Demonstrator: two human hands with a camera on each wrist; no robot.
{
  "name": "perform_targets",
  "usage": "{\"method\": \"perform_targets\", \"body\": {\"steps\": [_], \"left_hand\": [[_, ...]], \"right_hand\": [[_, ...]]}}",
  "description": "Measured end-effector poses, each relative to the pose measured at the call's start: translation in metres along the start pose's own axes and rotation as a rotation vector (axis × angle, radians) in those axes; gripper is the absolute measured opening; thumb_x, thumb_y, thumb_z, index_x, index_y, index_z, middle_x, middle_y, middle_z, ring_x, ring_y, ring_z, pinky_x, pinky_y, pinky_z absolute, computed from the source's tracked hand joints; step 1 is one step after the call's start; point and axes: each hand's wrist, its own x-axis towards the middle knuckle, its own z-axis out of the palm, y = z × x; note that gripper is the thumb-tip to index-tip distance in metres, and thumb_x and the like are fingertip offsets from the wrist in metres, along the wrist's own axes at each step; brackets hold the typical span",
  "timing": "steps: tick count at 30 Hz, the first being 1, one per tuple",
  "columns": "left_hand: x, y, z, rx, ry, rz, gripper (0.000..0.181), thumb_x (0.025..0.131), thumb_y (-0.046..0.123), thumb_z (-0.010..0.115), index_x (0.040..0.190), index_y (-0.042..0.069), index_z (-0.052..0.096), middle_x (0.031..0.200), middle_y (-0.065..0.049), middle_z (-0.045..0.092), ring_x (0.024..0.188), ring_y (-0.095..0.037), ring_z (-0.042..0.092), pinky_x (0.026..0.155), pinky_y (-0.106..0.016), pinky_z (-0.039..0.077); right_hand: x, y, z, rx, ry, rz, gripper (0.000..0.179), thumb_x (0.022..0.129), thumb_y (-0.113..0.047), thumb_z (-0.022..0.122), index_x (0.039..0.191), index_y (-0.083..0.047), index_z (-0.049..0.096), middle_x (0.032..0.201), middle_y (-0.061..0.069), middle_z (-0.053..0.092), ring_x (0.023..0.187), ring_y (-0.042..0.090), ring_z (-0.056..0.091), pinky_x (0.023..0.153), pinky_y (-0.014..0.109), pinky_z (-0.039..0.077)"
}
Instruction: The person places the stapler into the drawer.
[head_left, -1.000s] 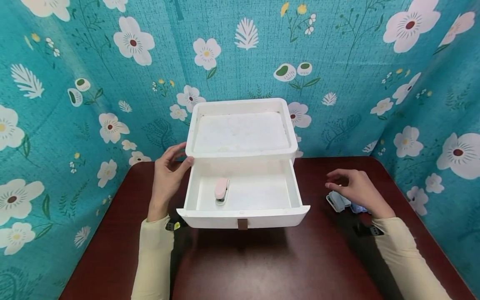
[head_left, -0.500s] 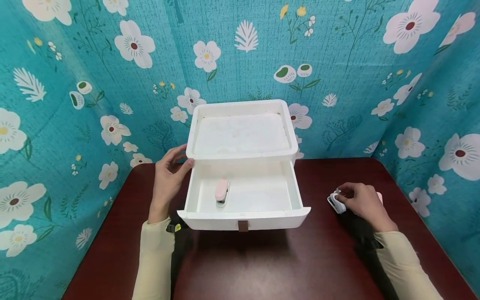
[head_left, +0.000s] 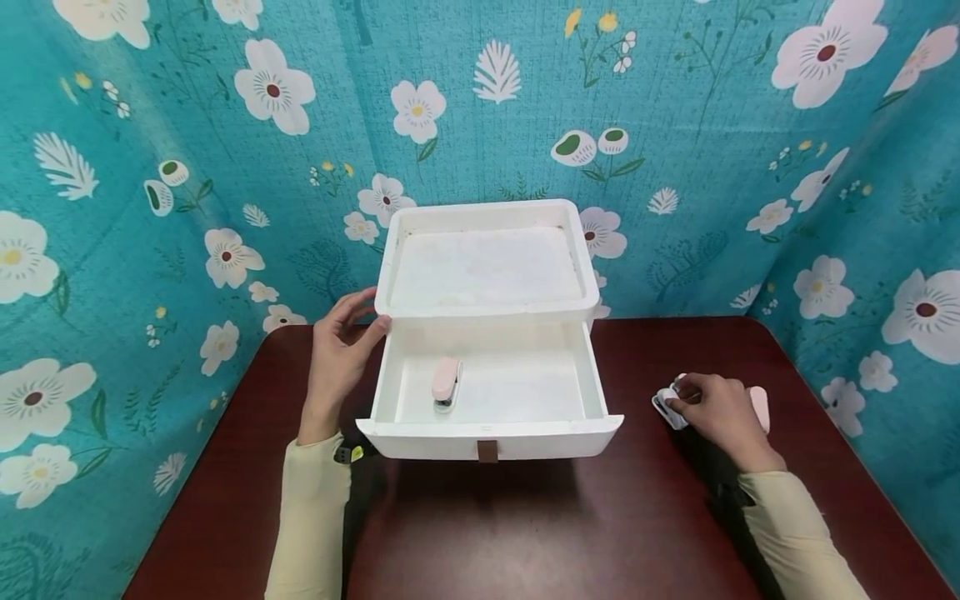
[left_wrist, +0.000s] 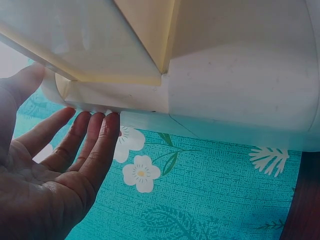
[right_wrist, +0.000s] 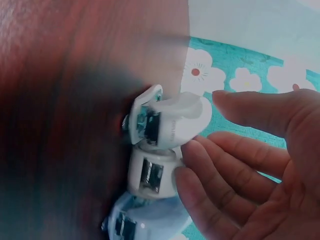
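Against the left side of the white drawer unit, the left hand was laid, unclenched, its thumb set at the near corner. Inside the drawn-out drawer, toward its left, a pink stapler was held. Farther right, a pale stapler was flanked by the right hand; whether it was firmly grasped could not be told. Since a white stapler and a bluish stapler were crowded close, a neighbour could be dragged or tipped by a trailing fingertip.

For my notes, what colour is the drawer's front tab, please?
Brown front tab, clearest in the head view.
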Motion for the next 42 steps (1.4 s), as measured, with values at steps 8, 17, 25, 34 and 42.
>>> {"method": "perform_targets", "body": {"steps": [8,17,25,34,42], "left_hand": [[0.001,-0.002,0.001,-0.011,-0.009,0.015,0.046,0.098,0.016,0.074,0.142,0.010,0.064,0.141,-0.011,0.065,0.123,-0.030,0.067,0.088,-0.013,0.059],[0.000,-0.001,0.000,-0.007,-0.005,0.007,0.046,0.098,0.015,0.074,0.142,0.009,0.064,0.140,-0.012,0.065,0.124,-0.032,0.067,0.088,-0.013,0.059],[0.000,-0.001,0.000,-0.003,-0.007,-0.002,0.046,0.098,0.016,0.075,0.142,0.011,0.064,0.140,-0.011,0.065,0.123,-0.031,0.067,0.088,-0.012,0.059],[-0.001,0.000,0.000,0.006,-0.003,-0.001,0.046,0.098,0.016,0.074,0.143,0.011,0.064,0.141,-0.012,0.065,0.124,-0.031,0.067,0.088,-0.012,0.058],[0.000,0.000,0.000,0.004,-0.003,0.002,0.046,0.098,0.015,0.074,0.143,0.010,0.064,0.140,-0.012,0.065,0.125,-0.032,0.067,0.088,-0.011,0.058]], "right_hand": [[-0.003,-0.005,0.009,-0.069,0.018,-0.007,0.024,0.082,-0.016,0.085,0.099,-0.001,0.078,0.086,0.019,0.079,0.076,0.034,0.073,0.065,0.051,0.056],[-0.006,-0.011,0.016,-0.097,-0.042,0.015,0.030,0.083,-0.017,0.084,0.104,0.004,0.076,0.080,0.017,0.074,0.066,0.022,0.061,0.054,0.035,0.046],[-0.005,-0.010,0.020,-0.075,-0.015,-0.014,0.026,0.080,-0.014,0.085,0.100,0.002,0.078,0.078,0.014,0.074,0.065,0.020,0.059,0.056,0.034,0.044],[-0.005,-0.009,0.020,-0.057,0.006,-0.045,0.026,0.080,-0.013,0.085,0.100,0.002,0.079,0.083,0.016,0.077,0.068,0.023,0.064,0.059,0.037,0.049],[-0.003,-0.012,0.016,-0.022,0.034,-0.039,0.032,0.077,-0.014,0.088,0.104,0.001,0.080,0.088,0.019,0.078,0.071,0.024,0.063,0.062,0.036,0.048]]}}
